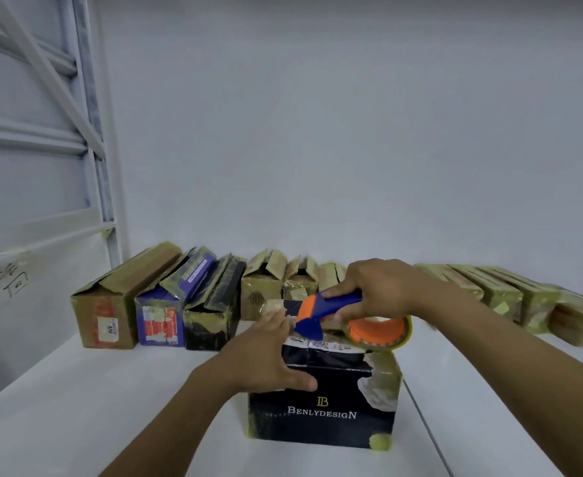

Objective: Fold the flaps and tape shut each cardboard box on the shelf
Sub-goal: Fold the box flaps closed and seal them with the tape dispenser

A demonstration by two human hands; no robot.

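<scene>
A black cardboard box (324,418) printed BENLYDESIGN stands at the front of the white shelf (76,390), its top flaps folded down. My left hand (266,356) lies flat on the box's top left, fingers straight, thumb along the front edge. My right hand (379,294) grips the blue handle of an orange and blue tape dispenser (348,321), which sits on the far part of the box top. The dispenser's roll of clear tape (379,333) hangs over the right side. Its blade end points left, close to my left fingertips.
A row of open boxes lines the back wall: a brown one (111,311), a purple one (166,311), a black one (211,315) and several tan ones (269,284). More taped boxes (510,297) lie at the right. A metal rack frame (90,132) rises at the left.
</scene>
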